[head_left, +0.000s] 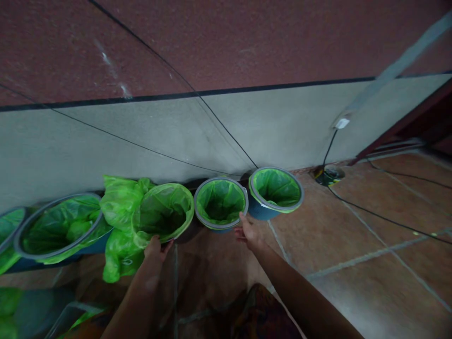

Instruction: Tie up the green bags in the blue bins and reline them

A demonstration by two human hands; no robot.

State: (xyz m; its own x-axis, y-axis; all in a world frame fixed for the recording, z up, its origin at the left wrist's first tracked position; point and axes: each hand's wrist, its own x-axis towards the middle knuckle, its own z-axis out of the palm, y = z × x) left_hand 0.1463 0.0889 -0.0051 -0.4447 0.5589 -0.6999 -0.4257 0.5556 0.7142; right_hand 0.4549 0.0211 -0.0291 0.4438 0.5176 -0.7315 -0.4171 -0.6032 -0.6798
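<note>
tbh the lined trash bin (pixel 192 209) at the left hand (pixel 157 248) is prob weighing v. little: thin plastic, I'm guessing, fairly stiff at the lip. It's sitting on the tile floor (pixel 353 263), w/ green plastic bags (pixel 122 207) crowding its left side and a gray-ringed bin (pixel 221 229) standing just to its right. Can't tell if anything's lying at the bottom, so weight's a guess.

The green liner (pixel 165 202) is looking soft, filmy and prob kinda slippery, folding out over the lip and covering it. IMO best hold is the near edge, catching liner + plastic together, bc grabbing film alone could be slipping or tearing. No gray ring's showing on this one, fwiw. The gray-ringed bin's ring is looking smooth and firm, so it's likely offering a better edge.

Pose-wise: both arms are reaching fwd and down, fairly straight. Left hand's clamping the near lip, thumb up top, fingers tucking under on the outside. Right hand (pixel 249 233) is hanging loose at the gray-ringed bin's near right edge, thumb pointing up at the ring, fingers apart and not wrapping anything. Can't tell if the thumb's actually touching. Another bin (pixel 264 213) is standing just past it, near the wall (pixel 176 132).
</note>
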